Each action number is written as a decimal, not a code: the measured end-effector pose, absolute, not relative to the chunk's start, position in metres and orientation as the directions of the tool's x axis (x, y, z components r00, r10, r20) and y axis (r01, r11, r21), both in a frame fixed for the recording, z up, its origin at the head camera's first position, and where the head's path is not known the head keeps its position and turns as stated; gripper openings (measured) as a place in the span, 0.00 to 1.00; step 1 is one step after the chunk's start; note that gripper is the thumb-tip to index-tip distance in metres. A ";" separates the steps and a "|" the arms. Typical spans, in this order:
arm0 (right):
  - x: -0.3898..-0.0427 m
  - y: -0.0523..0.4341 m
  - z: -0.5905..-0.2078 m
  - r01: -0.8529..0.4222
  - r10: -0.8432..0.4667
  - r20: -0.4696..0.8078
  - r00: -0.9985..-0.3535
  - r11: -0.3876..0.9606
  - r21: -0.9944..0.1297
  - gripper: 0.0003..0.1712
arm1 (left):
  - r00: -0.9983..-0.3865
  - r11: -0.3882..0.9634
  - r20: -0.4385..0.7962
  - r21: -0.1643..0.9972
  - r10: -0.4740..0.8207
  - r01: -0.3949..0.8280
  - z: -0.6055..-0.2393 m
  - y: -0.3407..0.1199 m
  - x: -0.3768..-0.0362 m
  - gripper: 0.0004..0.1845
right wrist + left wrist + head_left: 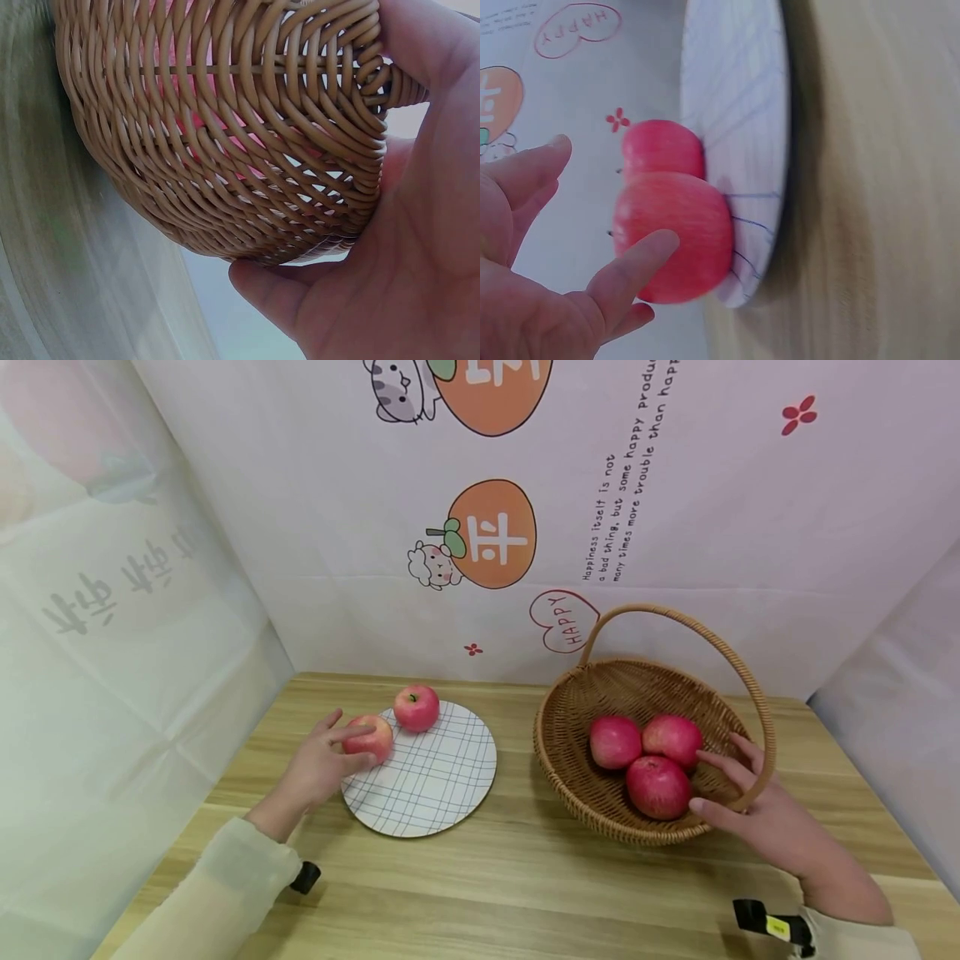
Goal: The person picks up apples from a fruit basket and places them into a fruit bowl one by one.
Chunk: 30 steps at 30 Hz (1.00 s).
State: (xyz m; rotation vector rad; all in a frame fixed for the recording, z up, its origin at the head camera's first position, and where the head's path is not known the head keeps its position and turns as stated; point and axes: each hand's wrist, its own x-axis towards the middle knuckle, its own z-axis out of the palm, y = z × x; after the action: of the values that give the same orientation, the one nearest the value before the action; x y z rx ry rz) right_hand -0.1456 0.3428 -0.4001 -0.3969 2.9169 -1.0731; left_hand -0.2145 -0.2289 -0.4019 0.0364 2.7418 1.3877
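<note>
Two pink-red apples sit on a round white plate (442, 785) with blue grid lines. Fingers of my left hand (318, 764) spread loosely around the nearer apple (675, 236), thumb and a finger overlapping it. Just behind is the other apple (417, 708), stem up. On the right, a brown wicker basket (558, 768) holds three red apples (658, 787). My right hand (765, 814) reaches over the basket's right rim below the handle, fingers extended and fingertips right at the apples. In the right wrist view, the woven wall (225, 135) hides most of the fruit.
The basket's tall arched handle (697, 627) rises above the right hand. Everything stands on a wood-grain table (480, 893). A white printed cloth (337, 568) hangs behind the table, and more cloth hangs at both sides.
</note>
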 end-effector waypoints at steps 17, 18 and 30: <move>-0.145 0.342 -0.399 -0.234 -0.239 0.078 -0.968 0.745 -0.625 0.41 | -0.954 0.650 0.129 0.707 0.269 0.279 -0.339 -0.162 -0.180 0.24; -0.145 0.342 -0.398 -0.236 -0.239 0.080 -0.968 0.745 -0.625 0.41 | -0.945 0.617 0.140 0.727 0.297 0.301 -0.337 -0.155 -0.177 0.24; -0.146 0.344 -0.400 -0.233 -0.244 0.072 -0.967 0.734 -0.638 0.41 | -0.750 0.452 0.279 0.655 0.600 0.605 -0.323 -0.082 -0.179 0.22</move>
State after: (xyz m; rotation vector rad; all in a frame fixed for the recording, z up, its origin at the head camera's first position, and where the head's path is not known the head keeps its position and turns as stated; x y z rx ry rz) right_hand -0.1464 0.3439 -0.4000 -0.3996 2.9103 -1.0667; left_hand -0.1793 -0.0818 -0.3231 1.1136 2.6826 1.2145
